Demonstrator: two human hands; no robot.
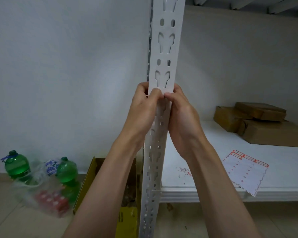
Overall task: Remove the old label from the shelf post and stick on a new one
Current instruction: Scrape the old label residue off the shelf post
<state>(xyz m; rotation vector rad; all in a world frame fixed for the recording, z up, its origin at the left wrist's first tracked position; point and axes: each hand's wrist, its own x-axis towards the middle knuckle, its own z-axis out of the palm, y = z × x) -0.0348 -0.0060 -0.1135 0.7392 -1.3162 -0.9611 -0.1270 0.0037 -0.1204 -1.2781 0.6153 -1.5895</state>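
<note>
- Your left hand (145, 107) and right hand (178, 109) both curl round the white shelf post (163, 66), thumbs meeting on its front face.
- Label under the thumbs: cannot tell.
- Label sheet (244, 170) lies at the shelf board's (205, 189) front edge.
- Cardboard boxes (258, 122) sit at its back right.

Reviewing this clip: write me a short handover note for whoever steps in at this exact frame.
Left hand and right hand both grip the white shelf post at the same height, thumbs pressed together on its front face.
Whatever label sits under the thumbs is hidden, so I cannot tell whether it is the old one or a new one.
Label sheet lies on the shelf board, a few red-edged labels left at its top; small scraps lie beside it.
Left: confirm the old label is off and the new one pressed flat.
</note>
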